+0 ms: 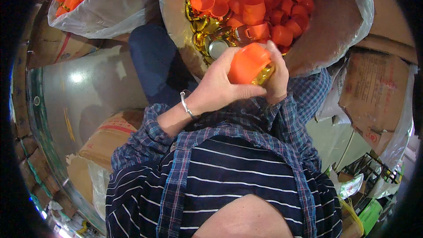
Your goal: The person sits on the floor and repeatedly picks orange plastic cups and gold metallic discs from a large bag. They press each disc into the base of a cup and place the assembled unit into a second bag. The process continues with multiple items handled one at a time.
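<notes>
In front of my lap, an orange plastic cup (249, 64) is held between both hands. My left hand (218, 81) is closed round its left side, with the thumb along the bottom. My right hand (278, 75) closes from the right, against a shiny gold lid (263, 75) at the cup's lower right edge. How far the lid sits in the cup is hidden by the fingers. Just beyond is a large bag-lined box (335, 31) holding many orange cups (253, 11) and gold lids (200, 39). One round lid (218, 48) there shows its silvery inside.
A second clear bag (105, 20) with orange cups and gold pieces stands at the upper left. Cardboard boxes lie at the left (108, 139) and right (374, 92). My knee (154, 61) is against the big box. Mixed items and a green packet (370, 216) are at the lower right.
</notes>
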A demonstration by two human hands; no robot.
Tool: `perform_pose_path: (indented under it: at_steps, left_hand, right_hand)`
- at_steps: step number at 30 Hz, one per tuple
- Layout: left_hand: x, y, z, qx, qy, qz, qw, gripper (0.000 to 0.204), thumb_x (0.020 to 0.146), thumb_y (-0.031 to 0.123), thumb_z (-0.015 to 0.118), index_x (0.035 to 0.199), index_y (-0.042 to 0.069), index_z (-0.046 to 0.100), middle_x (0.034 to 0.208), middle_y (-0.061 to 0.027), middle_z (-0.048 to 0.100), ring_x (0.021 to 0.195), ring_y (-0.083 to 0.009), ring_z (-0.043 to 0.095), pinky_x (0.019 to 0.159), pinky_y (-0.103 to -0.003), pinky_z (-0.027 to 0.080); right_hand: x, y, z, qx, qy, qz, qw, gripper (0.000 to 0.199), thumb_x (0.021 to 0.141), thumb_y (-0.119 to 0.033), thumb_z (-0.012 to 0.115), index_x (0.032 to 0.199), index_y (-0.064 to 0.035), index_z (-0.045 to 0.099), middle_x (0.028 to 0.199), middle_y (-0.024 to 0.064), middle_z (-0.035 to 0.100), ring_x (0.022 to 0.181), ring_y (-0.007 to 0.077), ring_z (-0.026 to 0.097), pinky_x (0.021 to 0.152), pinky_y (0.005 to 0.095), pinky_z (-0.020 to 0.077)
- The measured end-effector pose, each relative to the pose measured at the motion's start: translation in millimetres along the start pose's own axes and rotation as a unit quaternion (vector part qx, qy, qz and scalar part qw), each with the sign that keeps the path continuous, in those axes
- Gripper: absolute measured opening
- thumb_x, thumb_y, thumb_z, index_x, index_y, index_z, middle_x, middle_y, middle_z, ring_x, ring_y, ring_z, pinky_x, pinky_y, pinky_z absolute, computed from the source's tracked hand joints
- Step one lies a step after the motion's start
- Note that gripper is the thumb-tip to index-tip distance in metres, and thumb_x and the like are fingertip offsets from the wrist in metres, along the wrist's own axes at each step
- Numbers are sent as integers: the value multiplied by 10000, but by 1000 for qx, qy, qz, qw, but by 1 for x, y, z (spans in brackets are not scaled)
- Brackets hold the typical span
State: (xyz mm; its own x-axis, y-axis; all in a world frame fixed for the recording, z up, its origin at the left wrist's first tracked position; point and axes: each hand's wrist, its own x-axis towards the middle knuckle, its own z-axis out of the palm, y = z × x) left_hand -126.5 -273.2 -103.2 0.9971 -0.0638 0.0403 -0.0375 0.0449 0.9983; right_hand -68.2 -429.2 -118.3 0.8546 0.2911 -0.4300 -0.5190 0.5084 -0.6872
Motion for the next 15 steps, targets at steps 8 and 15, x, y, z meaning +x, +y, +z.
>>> perform_pose_path:
  at_steps: [8, 15]
  left_hand:
    - [-6, -8, 8, 118, 77, 51, 989, 771, 670, 210, 865, 1289, 10, 452, 1138, -137, 575, 1050, -226, 599, 919, -358, 501]
    - [-4, -1, 4, 81, 14, 27, 996, 735, 666, 228, 870, 1248, 1, 483, 1099, -122, 591, 1007, -241, 607, 895, -349, 509]
  right_hand:
    - [8, 18, -1, -62, 58, -57, 995, 428, 1022, -389, 480, 1173, -18, 630, 1069, 92, 681, 967, 197, 661, 876, 331, 534]
    - [7, 8, -5, -44, 4, -32, 999, 521, 995, -468, 524, 1085, 24, 670, 1039, 99, 686, 906, 170, 656, 831, 286, 516]
